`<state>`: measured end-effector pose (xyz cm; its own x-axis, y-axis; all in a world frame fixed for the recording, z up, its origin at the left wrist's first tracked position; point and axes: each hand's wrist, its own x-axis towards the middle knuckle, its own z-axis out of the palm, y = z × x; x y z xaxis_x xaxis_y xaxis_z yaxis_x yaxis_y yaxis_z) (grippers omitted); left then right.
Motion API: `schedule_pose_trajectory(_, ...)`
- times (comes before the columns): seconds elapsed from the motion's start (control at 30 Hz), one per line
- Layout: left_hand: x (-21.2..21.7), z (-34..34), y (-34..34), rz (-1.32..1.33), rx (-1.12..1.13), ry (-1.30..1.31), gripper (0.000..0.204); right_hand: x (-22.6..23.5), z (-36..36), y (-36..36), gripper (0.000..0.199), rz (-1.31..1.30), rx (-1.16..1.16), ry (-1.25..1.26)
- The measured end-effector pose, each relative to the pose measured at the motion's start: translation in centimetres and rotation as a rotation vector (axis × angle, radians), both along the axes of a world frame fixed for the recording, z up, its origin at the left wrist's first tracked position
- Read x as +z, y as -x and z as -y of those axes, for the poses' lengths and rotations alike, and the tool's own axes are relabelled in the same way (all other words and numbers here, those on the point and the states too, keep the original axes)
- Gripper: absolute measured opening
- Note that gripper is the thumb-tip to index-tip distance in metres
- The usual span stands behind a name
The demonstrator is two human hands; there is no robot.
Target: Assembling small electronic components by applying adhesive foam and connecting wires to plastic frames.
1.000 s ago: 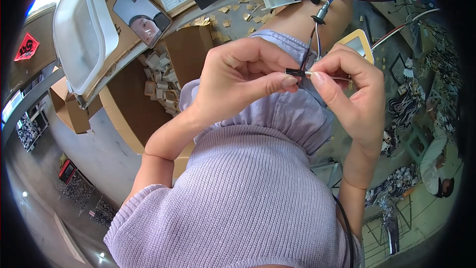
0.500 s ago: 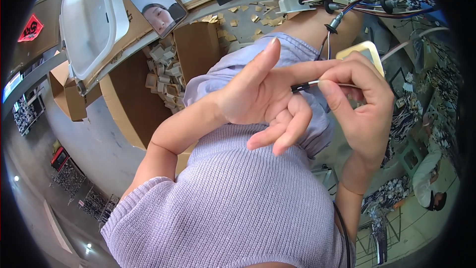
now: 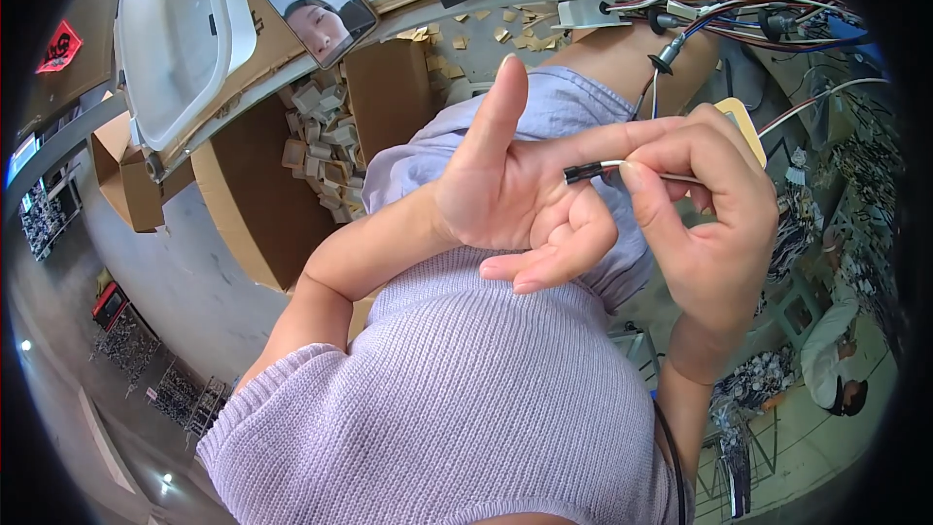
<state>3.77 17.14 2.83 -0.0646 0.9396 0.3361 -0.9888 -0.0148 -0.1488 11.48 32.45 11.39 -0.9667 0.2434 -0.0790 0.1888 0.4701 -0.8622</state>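
Note:
My right hand (image 3: 714, 214) pinches a thin wire (image 3: 671, 175) between thumb and index finger. At the wire's end a small black connector (image 3: 584, 172) points left, in front of my left palm; whether it touches the skin I cannot tell. My left hand (image 3: 515, 185) faces palm up, its thumb raised and index finger stretched toward my right hand, the other fingers partly bent. Behind my right hand shows a cream square piece (image 3: 741, 126) with rounded corners; its link to the wire is hidden.
A wire harness with grey plugs (image 3: 768, 0) lies at the upper right. The table holds a phone (image 3: 316, 15) showing a face and a clear plastic bin (image 3: 170, 39). Below stands a cardboard box (image 3: 389, 87) with many small pale pieces (image 3: 321, 141). Another person (image 3: 831, 360) is far right.
The black connector now shows more fully, having shifted slightly left and turned. My left thumb has tilted a little to the left, and its bent fingers have drawn closer together.

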Motion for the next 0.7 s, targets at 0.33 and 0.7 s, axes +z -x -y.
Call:
schedule_pose_trajectory(0.33, 1.3, 0.3, 1.3, -0.351, -0.031, 0.283, 0.07, -0.4, -0.2, 0.7, 0.008, -0.008, 0.04, -0.073)
schedule_pose_trajectory(0.7, 4.0, 0.0, 3.4, -0.383, -0.051, 0.594, 0.054, 0.1, -3.3, -0.6, 0.009, -0.023, -0.12, 0.091)
